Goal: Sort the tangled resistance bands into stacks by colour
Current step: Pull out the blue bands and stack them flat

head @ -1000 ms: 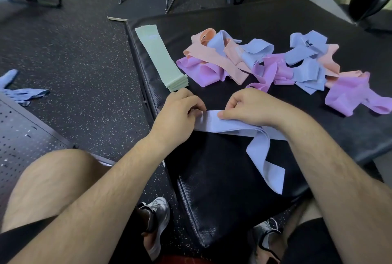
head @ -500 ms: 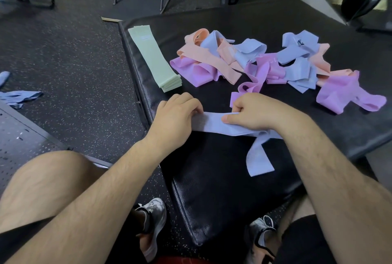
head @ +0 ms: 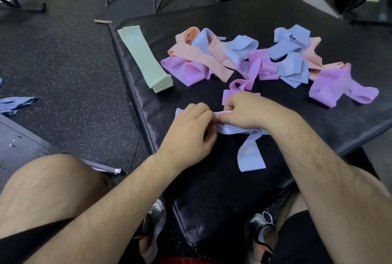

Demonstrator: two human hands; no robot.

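Note:
A light blue band [head: 248, 151] lies across the near part of the black padded mat [head: 212, 200], its loose end trailing toward me. My left hand [head: 188, 134] and my right hand [head: 248, 111] meet over it, both with curled fingers pinching the band. Behind them a tangled heap of pink [head: 186, 70], peach [head: 201, 55] and blue bands [head: 292, 68] spreads over the mat. A neat stack of green bands [head: 146, 60] lies along the mat's left edge.
A loose blue band [head: 14, 103] lies on the speckled rubber floor at the left. A perforated metal plate [head: 19, 147] sits by my left knee. Gym equipment legs stand at the back, and a black round object is at the top right.
My left hand has slid right along the blue band until it meets my right hand; the band's left end now shows beyond my left hand. The trailing loop has shortened.

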